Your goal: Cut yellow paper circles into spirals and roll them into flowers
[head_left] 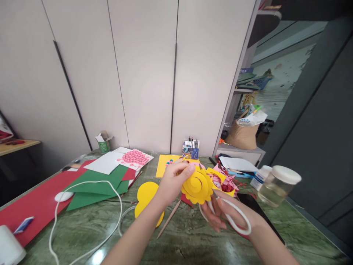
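Note:
My left hand (pixel 176 178) pinches a yellow paper spiral (pixel 198 185) with a scalloped outer edge, held up above the table. My right hand (pixel 220 211) is closed around white-handled scissors (pixel 239 216), whose blades reach toward the right edge of the spiral and are partly hidden by it. Left of the spiral, a yellow paper cutout (pixel 146 197) with rounded lobes lies on the table, partly behind my left forearm. A pointed wooden stick (pixel 169 219) rests below the spiral.
On the green marbled table (pixel 176 246) lie red paper (pixel 35 206), green paper (pixel 96 187) and a white looping cable (pixel 52 221). To the right are paper scraps (pixel 227 184), a dark phone-like slab (pixel 260 213) and a lidded jar (pixel 278 186). A pen box (pixel 191 149) stands at the back.

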A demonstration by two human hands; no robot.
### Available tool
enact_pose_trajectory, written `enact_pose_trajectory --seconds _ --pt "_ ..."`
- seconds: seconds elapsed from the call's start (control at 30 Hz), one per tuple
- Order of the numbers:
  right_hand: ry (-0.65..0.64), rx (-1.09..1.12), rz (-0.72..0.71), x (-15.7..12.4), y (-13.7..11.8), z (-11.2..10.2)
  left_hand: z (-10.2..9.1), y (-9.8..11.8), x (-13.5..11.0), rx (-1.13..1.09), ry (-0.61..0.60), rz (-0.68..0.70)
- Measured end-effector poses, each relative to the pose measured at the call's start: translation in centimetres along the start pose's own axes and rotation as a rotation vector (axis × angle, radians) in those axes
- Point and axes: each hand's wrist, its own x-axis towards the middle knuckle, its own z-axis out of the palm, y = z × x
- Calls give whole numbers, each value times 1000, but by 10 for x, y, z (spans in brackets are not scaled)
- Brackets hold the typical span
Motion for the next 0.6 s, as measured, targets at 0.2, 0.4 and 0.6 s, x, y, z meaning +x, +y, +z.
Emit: enact_pose_trajectory --seconds 0.2,0.4,0.6 --pt "44 -37 35 -3 -1 -1 0 2 -1 -10 -17 32" --pt "76 -60 29 -4 2 0 -1 3 -1 10 -29 36" --pt "112 -66 3 -4 1 4 -2 3 -2 81 11 6"
